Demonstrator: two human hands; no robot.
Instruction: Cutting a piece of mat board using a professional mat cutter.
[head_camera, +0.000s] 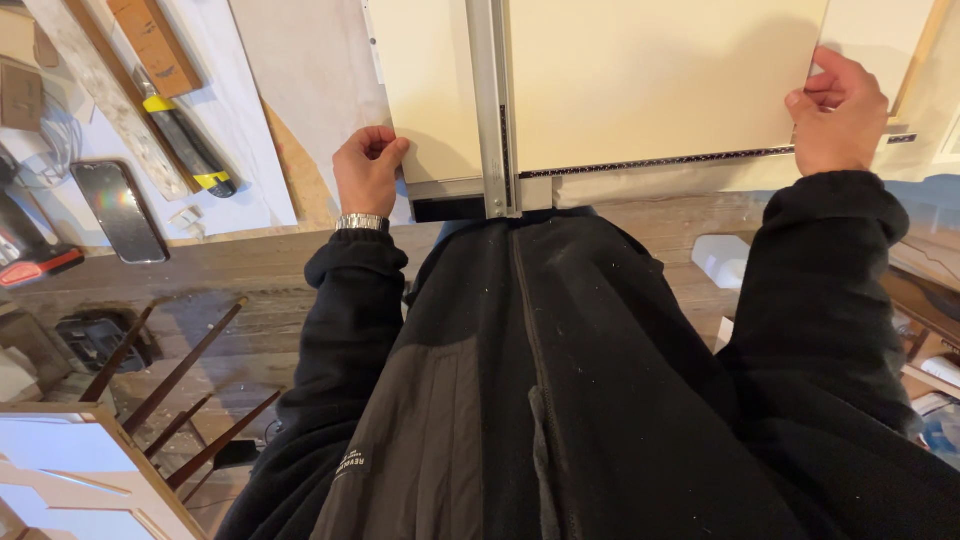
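Observation:
A large cream board lies flat on the work surface in front of me. A grey metal rail runs across it from near to far, and a dark ruler strip lines its near edge. My left hand, with a metal wristwatch on the wrist, grips the board's near left edge. My right hand holds the board's right edge, fingers curled over it. My black jacket fills the lower middle of the view.
On the left lie a yellow-and-black utility knife, a dark phone, a wooden block and a long pale strip. A wooden plank floor shows below. A wooden frame stands at bottom left.

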